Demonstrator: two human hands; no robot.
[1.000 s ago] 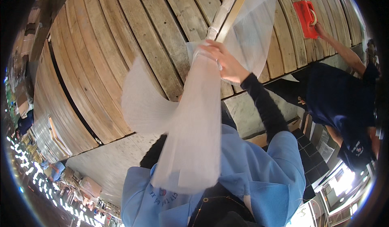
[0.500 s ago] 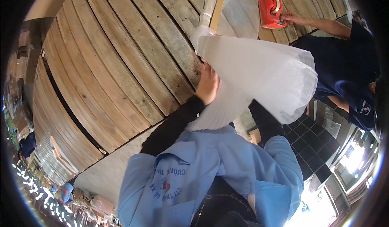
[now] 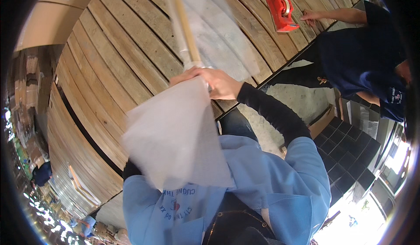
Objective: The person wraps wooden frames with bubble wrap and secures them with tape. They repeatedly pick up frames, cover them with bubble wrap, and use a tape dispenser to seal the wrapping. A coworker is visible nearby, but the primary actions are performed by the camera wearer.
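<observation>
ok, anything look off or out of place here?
Nothing spilled or damaged. The right hand grips a translucent sheet that hangs bunched in front of the blue shirt. A long wooden stick, wrapped in clear film, lies on the plank table. The left hand is hidden.

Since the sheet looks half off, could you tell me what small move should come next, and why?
Probably draw the translucent sheet further down off the wooden stick: the right hand grips where sheet meets stick, while more film lies around the stick above.
</observation>
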